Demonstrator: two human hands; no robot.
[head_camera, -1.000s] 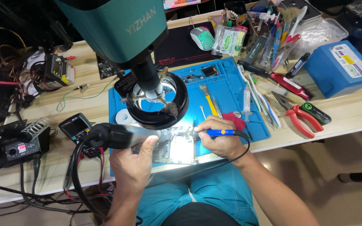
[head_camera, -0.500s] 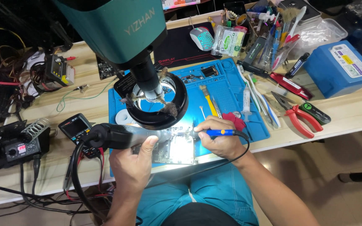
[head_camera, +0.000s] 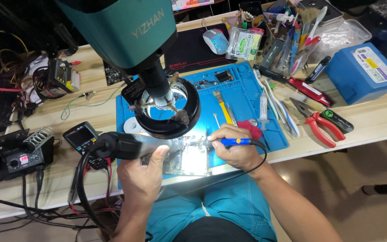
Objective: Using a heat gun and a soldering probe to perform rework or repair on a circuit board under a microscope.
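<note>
My left hand point(head_camera: 142, 177) grips a black hot-air wand point(head_camera: 126, 144) with a thick black cable, its metal nozzle aimed right over a brightly lit circuit board point(head_camera: 187, 160). My right hand point(head_camera: 234, 150) holds a blue-handled soldering iron point(head_camera: 231, 141), with its tip pointing left at the board, close to the nozzle. The board lies on a blue work mat point(head_camera: 242, 103), just below the black ring light point(head_camera: 169, 118) of a teal microscope point(head_camera: 122, 31).
A soldering station point(head_camera: 21, 154) and a multimeter point(head_camera: 82, 134) sit at the left. Red pliers point(head_camera: 319, 125), a syringe point(head_camera: 263, 107), a blue box point(head_camera: 363, 71) and a tool holder point(head_camera: 287, 36) stand at the right. A mouse point(head_camera: 216, 41) lies on a black pad behind.
</note>
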